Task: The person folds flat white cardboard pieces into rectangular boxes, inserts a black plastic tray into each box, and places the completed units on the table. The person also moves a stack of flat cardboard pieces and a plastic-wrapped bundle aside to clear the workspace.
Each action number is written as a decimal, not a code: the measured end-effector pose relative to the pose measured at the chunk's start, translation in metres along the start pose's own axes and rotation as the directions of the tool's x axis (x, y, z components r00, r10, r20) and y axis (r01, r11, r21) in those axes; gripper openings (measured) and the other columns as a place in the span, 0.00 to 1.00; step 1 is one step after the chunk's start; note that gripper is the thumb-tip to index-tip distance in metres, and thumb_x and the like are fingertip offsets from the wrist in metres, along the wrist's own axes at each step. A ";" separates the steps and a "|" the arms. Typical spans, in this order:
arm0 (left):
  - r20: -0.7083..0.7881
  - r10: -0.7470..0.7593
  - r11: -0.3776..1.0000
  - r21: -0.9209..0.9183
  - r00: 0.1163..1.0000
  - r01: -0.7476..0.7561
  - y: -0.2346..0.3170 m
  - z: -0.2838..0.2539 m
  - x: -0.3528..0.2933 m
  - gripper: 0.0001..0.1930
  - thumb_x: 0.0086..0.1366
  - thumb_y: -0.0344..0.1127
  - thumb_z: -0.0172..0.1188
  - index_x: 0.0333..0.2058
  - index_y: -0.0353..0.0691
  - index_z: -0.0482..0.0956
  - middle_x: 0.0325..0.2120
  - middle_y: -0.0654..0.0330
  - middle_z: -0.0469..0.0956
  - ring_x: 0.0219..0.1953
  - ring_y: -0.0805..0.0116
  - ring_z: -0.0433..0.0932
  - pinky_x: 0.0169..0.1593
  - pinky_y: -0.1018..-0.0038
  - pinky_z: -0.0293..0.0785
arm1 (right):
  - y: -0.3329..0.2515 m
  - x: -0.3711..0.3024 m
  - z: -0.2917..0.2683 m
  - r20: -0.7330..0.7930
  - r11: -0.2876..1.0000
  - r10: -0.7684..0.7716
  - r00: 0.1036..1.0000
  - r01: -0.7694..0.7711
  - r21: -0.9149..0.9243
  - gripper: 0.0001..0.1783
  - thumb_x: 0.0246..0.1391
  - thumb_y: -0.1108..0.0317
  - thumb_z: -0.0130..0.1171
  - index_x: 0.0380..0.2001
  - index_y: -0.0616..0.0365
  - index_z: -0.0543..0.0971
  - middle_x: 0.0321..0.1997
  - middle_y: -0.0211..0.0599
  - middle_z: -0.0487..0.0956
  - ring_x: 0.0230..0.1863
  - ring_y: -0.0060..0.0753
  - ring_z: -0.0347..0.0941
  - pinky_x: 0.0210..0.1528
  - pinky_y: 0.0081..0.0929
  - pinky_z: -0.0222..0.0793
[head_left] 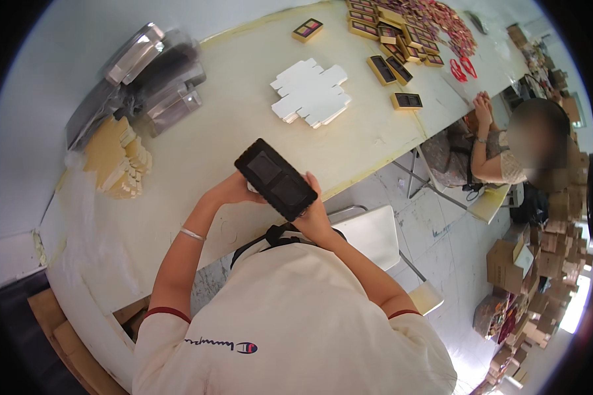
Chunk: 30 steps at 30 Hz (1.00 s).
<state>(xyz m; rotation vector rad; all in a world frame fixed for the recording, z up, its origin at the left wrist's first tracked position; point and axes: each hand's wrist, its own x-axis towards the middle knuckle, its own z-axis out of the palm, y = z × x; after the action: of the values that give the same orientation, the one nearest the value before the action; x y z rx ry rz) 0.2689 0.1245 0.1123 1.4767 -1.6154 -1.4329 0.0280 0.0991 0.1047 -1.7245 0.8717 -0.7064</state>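
Both of my hands hold a black plastic tray [265, 168] with two square recesses, tilted above the near part of the table. My left hand [234, 189] grips its left side from below. My right hand [315, 214] closes round its lower right end. Some fingers are hidden under the tray. A small bit of something white shows by my left fingers, too little to tell what it is. Just beyond the tray lies a pile of flat white carton blanks [310, 92].
Flat gold carton blanks [115, 158] and plastic-wrapped black trays [168, 79] lie at the left. Gold boxes [408, 39], one with black insert [407, 101], and red scissors [463, 68] are far right. Another person [501, 155] sits there. A white chair [366, 237] stands right of me.
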 end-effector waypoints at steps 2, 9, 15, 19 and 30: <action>-0.013 0.023 1.000 -0.001 1.000 -0.023 -0.003 0.002 0.005 0.35 0.58 0.30 0.63 0.63 0.38 0.57 0.65 0.54 0.54 0.64 0.61 0.57 0.66 0.67 0.53 | -0.002 0.007 0.000 0.057 0.997 0.070 0.996 -0.068 -0.044 0.49 0.34 0.75 0.70 0.60 0.61 0.55 0.58 0.51 0.65 0.61 0.51 0.62 0.62 0.35 0.59; -0.267 0.333 0.943 0.114 0.904 -0.314 -0.048 0.035 -0.003 0.37 0.57 0.32 0.65 0.62 0.38 0.57 0.61 0.54 0.59 0.63 0.61 0.60 0.65 0.65 0.57 | -0.004 0.031 -0.027 0.246 0.999 -0.042 0.968 0.033 0.039 0.45 0.35 0.74 0.70 0.58 0.57 0.59 0.58 0.47 0.66 0.60 0.46 0.63 0.61 0.34 0.60; -0.528 0.143 0.987 0.010 0.837 -0.162 -0.049 0.079 0.010 0.35 0.55 0.34 0.66 0.59 0.36 0.60 0.56 0.54 0.65 0.59 0.63 0.63 0.62 0.67 0.59 | 0.022 0.028 -0.040 0.263 1.000 0.026 0.965 -0.027 0.002 0.43 0.37 0.75 0.69 0.57 0.57 0.59 0.57 0.47 0.65 0.59 0.46 0.63 0.60 0.33 0.60; -0.492 0.049 0.962 -0.209 0.869 -0.173 -0.023 0.105 0.059 0.37 0.52 0.27 0.63 0.60 0.39 0.55 0.56 0.51 0.62 0.59 0.56 0.63 0.60 0.65 0.61 | 0.052 0.045 -0.096 0.254 0.997 -0.067 0.965 0.076 -0.024 0.43 0.37 0.74 0.69 0.57 0.59 0.60 0.57 0.42 0.65 0.57 0.38 0.65 0.59 0.29 0.60; -0.576 0.154 0.976 -0.037 0.803 -0.214 0.063 0.104 0.263 0.41 0.51 0.35 0.66 0.62 0.40 0.54 0.59 0.48 0.58 0.62 0.47 0.57 0.63 0.62 0.58 | 0.170 0.158 -0.307 0.321 0.724 -0.074 0.944 0.272 -0.634 0.31 0.44 0.68 0.64 0.55 0.57 0.70 0.60 0.45 0.67 0.62 0.48 0.61 0.65 0.41 0.53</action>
<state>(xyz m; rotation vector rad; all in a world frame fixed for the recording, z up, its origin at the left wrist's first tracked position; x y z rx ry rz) 0.0818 -0.0917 0.0679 1.4583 -1.2415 -0.8294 -0.1646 -0.2284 0.0402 -2.5186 0.8222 -0.2443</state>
